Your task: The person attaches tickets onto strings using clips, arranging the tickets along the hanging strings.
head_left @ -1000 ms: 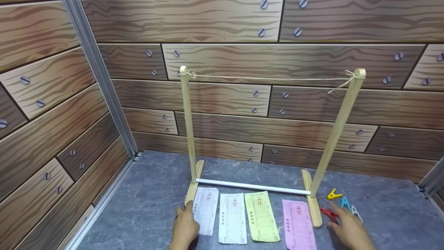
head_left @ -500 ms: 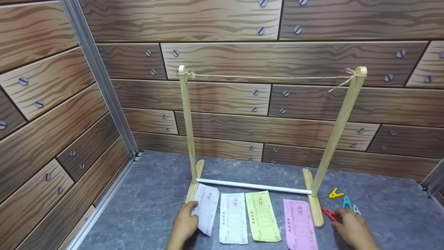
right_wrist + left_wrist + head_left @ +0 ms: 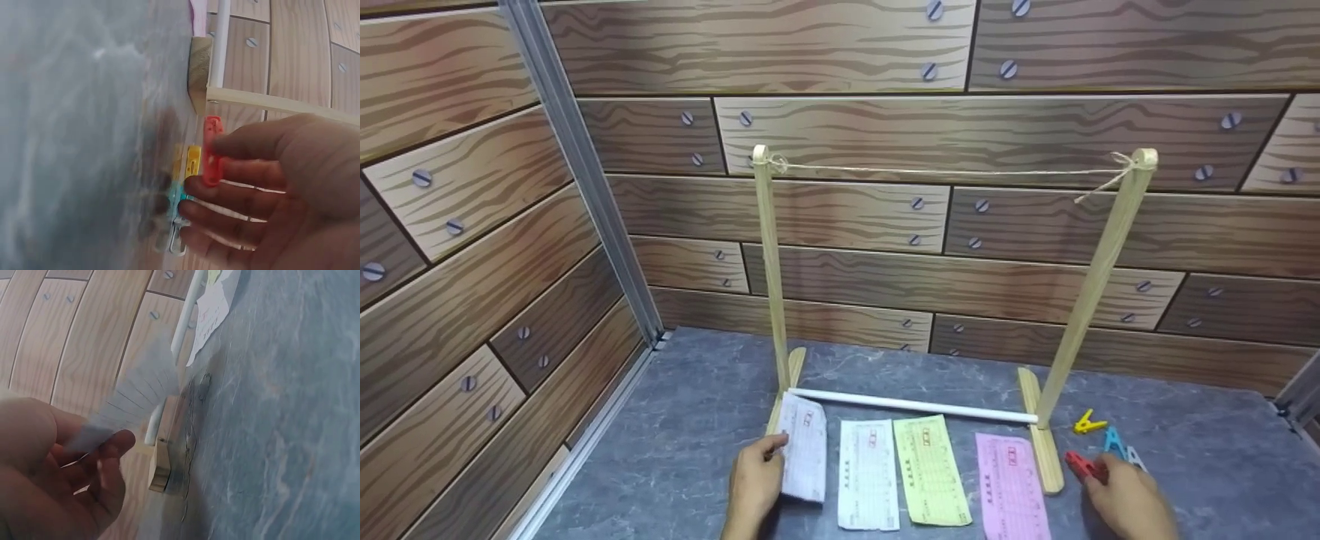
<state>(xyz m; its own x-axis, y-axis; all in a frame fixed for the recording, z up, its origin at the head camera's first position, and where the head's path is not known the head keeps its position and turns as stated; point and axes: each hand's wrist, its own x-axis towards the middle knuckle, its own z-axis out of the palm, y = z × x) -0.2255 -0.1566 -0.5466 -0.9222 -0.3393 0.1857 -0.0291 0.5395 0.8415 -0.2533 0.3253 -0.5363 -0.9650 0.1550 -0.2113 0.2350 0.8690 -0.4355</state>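
Observation:
My left hand (image 3: 755, 476) pinches the edge of a pale lilac printed slip of paper (image 3: 805, 450), tilted up off the table at the left foot of a wooden frame. In the left wrist view the slip (image 3: 135, 391) stands between thumb and fingers. My right hand (image 3: 1129, 495) pinches a red clothespin (image 3: 1081, 466) beside the frame's right foot; the right wrist view shows the thumb on the red clothespin (image 3: 212, 152). Close by lie a yellow clothespin (image 3: 1089, 422), a blue clothespin (image 3: 1114, 442) and a white clothespin (image 3: 1135, 457), the last partly hidden by my fingers.
A white slip (image 3: 868, 476), a yellow slip (image 3: 933, 471) and a pink slip (image 3: 1011, 486) lie in a row on the grey table (image 3: 675, 420). Behind them stand two wooden posts (image 3: 1099, 292), joined by a white rod (image 3: 915, 405) below and a string (image 3: 945, 171) above.
My left hand has lifted the lilac slip from lying flat to tilted up. My right hand has reached the red clothespin, gripped it and raised it slightly.

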